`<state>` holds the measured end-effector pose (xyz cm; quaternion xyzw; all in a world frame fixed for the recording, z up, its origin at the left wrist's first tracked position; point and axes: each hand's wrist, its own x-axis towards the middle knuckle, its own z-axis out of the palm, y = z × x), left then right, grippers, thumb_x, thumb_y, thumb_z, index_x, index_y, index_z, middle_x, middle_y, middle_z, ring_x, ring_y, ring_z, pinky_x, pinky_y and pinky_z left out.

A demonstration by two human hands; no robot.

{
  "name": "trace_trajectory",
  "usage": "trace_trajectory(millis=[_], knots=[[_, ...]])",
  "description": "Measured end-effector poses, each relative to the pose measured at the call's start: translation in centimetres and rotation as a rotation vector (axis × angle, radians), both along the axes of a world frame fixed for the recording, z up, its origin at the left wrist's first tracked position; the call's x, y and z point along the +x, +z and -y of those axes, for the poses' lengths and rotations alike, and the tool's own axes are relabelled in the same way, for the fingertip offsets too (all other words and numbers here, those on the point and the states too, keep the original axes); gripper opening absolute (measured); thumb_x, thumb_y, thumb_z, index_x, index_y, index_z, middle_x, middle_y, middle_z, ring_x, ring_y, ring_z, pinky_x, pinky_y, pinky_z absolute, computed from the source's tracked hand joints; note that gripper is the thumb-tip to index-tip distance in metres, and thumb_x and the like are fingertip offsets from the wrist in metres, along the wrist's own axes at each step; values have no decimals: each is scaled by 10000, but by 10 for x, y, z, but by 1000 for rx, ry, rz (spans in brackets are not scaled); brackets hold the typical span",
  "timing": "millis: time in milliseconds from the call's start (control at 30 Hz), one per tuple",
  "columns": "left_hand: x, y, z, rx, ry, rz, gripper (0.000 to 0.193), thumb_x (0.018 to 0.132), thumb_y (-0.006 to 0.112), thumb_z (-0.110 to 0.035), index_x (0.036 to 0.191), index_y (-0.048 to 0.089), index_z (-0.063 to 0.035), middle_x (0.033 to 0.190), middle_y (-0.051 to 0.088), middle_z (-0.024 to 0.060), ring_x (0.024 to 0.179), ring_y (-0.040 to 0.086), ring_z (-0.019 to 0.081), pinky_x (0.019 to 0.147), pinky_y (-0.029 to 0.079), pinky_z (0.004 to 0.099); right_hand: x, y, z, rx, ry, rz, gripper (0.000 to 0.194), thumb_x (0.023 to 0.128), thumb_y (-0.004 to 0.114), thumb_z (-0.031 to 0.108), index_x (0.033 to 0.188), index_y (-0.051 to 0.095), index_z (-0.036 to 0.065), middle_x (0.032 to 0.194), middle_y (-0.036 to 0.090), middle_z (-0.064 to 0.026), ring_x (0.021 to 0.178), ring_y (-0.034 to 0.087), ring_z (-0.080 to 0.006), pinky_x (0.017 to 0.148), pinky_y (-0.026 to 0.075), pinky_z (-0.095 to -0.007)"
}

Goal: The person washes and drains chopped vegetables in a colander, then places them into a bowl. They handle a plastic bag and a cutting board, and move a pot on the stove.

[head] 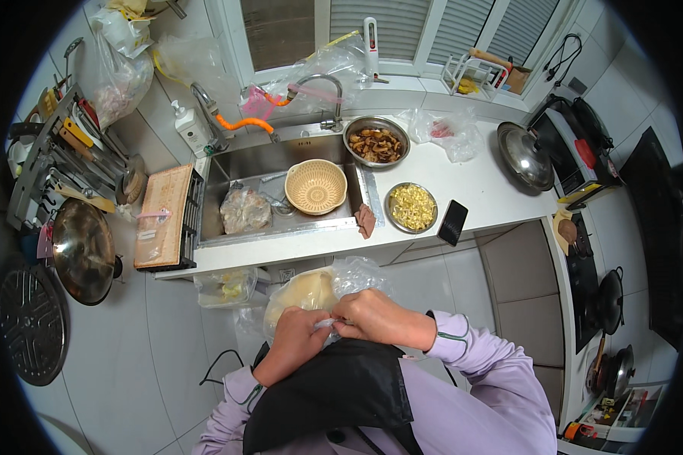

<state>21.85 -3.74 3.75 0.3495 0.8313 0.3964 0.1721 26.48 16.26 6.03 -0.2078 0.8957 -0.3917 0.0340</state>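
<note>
A clear plastic bag (306,291) with something pale yellow inside hangs in front of my body. My left hand (297,336) and my right hand (370,316) nearly touch, both pinching the gathered plastic at its top. On the counter beyond stand a metal bowl of chopped yellow food (412,207) and a larger metal bowl of brown pieces in liquid (377,142), perhaps mushrooms. A black phone (453,222) lies at the counter's edge. The sink holds a beige plastic colander (316,186) and a filled plastic bag (246,209).
A brown cloth (365,221) lies over the sink's corner. Left of the sink are a board in a black rack (162,227) and a soap bottle (191,128). A lidded pan (525,156) sits at the right. Below the counter hangs a waste bin (226,289).
</note>
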Motion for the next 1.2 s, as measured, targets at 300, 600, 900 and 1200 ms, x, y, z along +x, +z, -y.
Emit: trace_trajectory(millis=[300, 600, 900, 1200], knots=[[-1, 1, 0, 15, 26, -80, 162, 781, 660, -159, 869, 704, -30, 624, 576, 212, 600, 586, 390, 563, 442, 436, 5, -13, 16, 131, -85, -152, 138, 784, 668, 118, 822, 603, 3, 771, 619, -161, 679, 649, -375, 583, 538, -445], [-1, 3, 2, 6, 135, -32, 121, 798, 642, -159, 777, 672, -43, 648, 597, 190, 661, 559, 393, 655, 414, 486, 1, -24, 27, 129, -151, -204, 144, 803, 651, 110, 830, 541, 21, 778, 599, -159, 650, 651, -373, 550, 546, -441], [-3, -5, 11, 53, 112, -134, 129, 817, 630, -150, 754, 665, -42, 649, 607, 169, 662, 570, 375, 702, 426, 453, -8, -23, 32, 126, -102, -192, 154, 796, 650, 87, 830, 526, 3, 753, 587, -180, 645, 639, -386, 563, 534, -445], [-9, -5, 24, 119, 295, -88, 140, 846, 676, -151, 943, 710, -56, 758, 660, 164, 704, 615, 283, 751, 469, 364, -35, -13, 20, -221, -156, -16, 165, 825, 728, 119, 928, 697, -5, 875, 699, -149, 788, 691, -261, 688, 522, -362]])
